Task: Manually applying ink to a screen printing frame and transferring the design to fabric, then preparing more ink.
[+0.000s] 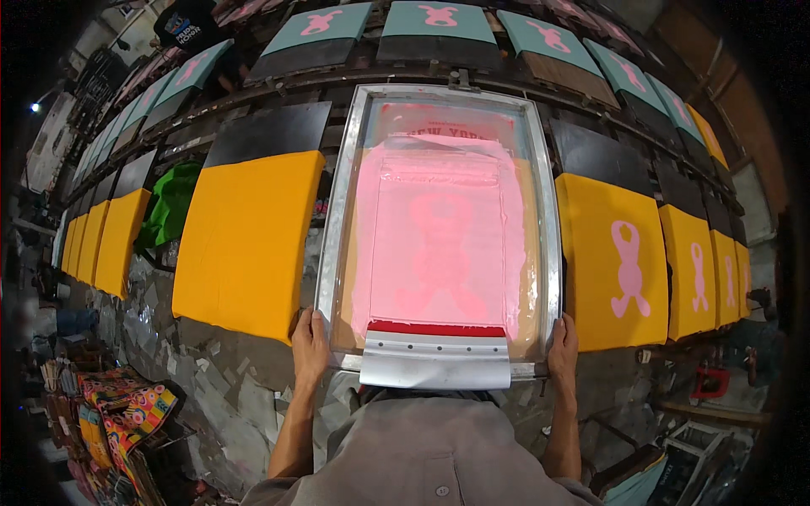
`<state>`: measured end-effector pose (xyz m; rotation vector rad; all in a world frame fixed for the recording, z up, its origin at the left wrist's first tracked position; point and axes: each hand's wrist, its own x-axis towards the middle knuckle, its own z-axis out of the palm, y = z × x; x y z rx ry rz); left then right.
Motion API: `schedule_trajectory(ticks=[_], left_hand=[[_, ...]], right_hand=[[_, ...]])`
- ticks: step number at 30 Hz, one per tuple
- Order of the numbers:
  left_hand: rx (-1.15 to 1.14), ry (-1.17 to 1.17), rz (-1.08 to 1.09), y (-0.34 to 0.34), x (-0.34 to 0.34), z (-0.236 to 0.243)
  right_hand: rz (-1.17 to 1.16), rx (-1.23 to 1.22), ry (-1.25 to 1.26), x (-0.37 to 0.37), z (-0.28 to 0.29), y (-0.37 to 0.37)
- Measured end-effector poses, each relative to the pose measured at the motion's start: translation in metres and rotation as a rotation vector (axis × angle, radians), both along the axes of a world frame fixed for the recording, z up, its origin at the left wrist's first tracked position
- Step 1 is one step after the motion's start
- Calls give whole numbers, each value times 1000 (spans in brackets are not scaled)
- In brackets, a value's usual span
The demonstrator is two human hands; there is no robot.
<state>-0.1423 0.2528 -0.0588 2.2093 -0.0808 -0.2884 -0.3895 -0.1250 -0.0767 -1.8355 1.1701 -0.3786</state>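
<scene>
A silver screen-printing frame [549, 211] lies over one of the boards in front of me. My left hand [311, 341] is closed round its near left side, and my right hand [562, 344] grips the near right side. Pink ink [368, 244] covers much of the mesh, with a faint rabbit-like figure showing in the middle. At the near end a squeegee [435, 361] with a silver holder and red blade rests across the frame, touched by neither hand. Through the mesh some yellow shows beneath; the rest of that board is hidden.
Left of the frame is a plain yellow cloth-covered board [245, 244]; to the right, a yellow board [614, 261] bears a pink figure. Teal printed boards [437, 21] line the far row. A dark metal rail [278, 87] runs between rows. Green cloth [171, 207] hangs at left.
</scene>
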Motion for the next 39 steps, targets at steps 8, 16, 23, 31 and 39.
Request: schedule_trajectory(ticks=[8, 16, 23, 31, 39], left_hand=[[-7, -56, 90, -7, -1, -4], [30, -26, 110, -8, 0, 1], [84, -44, 111, 0, -8, 7], [6, -56, 230, 7, -25, -1], [49, -197, 244, 2, -42, 27]], right_hand=[[-1, 20, -10, 4, 15, 3], [-12, 12, -47, 2, 12, 0], [66, -18, -57, -6, 35, 10], [63, -4, -134, -7, 24, 17], [98, 92, -293, -11, 15, 0]])
